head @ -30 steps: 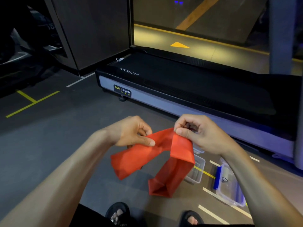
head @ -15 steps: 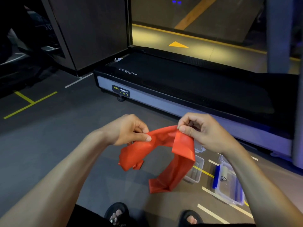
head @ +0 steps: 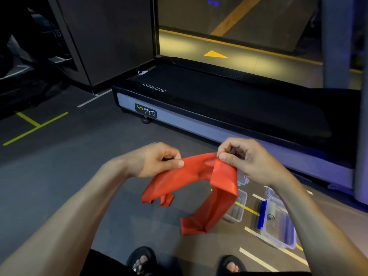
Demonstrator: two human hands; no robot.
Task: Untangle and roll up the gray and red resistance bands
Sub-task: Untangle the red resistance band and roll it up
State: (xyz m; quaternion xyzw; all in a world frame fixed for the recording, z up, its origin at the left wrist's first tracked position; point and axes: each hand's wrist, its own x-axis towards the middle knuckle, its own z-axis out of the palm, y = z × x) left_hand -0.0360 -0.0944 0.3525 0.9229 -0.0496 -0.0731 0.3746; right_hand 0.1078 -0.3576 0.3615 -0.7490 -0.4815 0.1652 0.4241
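The red resistance band (head: 201, 172) hangs in the air between my two hands, above the floor. My left hand (head: 157, 159) pinches its upper edge with thumb and curled fingers. My right hand (head: 243, 158) pinches the band's top at a fold. A short end dangles below my left hand, and a longer folded length droops under my right hand. No gray band shows in this view.
A black treadmill (head: 229, 108) lies ahead on the dark floor. Two clear plastic boxes (head: 237, 208), one with blue clips (head: 278, 222), sit on the floor at lower right. My sandalled feet (head: 141, 259) are at the bottom edge.
The dangling end under my left hand has pulled up shorter and bunched. My hands stay pinched on the band at about the same spacing.
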